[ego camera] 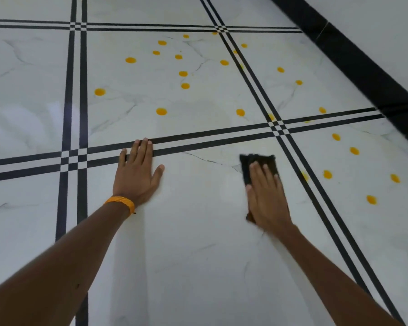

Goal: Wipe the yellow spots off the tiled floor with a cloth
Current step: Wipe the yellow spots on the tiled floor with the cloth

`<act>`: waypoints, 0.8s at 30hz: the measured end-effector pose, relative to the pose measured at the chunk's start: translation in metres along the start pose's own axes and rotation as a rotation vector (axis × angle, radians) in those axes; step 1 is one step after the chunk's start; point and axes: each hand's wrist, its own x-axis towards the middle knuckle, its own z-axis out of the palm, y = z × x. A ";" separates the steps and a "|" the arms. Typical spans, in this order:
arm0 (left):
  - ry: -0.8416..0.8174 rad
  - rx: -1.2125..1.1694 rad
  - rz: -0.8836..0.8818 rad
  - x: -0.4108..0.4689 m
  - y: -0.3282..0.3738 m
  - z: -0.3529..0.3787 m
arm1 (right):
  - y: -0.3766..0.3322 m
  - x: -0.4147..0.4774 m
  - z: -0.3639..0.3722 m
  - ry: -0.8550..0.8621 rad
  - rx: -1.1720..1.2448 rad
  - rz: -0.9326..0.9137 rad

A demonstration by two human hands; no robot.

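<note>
My right hand [266, 196] lies flat on a dark cloth [259, 161] and presses it onto the white marble tile [186, 243] in front of me. Several yellow spots [161, 111] dot the tile beyond the black double line, and several more [327, 174] lie on the tile to the right of the cloth. A faint yellow smear [304, 176] sits on the black line just right of the cloth. My left hand [137, 170] rests palm down on the floor with fingers apart, its fingertips on the black line, and an orange band [121, 203] circles its wrist.
Black double lines [212, 135] divide the floor into large tiles. A black skirting band [353, 60] runs along the wall at the upper right.
</note>
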 end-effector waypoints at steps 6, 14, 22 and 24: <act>0.002 0.024 0.044 -0.003 0.010 -0.004 | -0.060 -0.033 0.010 -0.018 0.003 -0.135; -0.040 -0.126 0.088 0.005 0.116 0.008 | 0.041 -0.029 -0.001 0.043 -0.010 0.160; -0.066 -0.070 0.037 0.014 0.130 0.015 | 0.069 -0.078 0.000 -0.039 0.018 -0.010; -0.052 -0.067 0.027 0.013 0.132 0.015 | 0.072 -0.059 0.001 -0.011 -0.006 0.089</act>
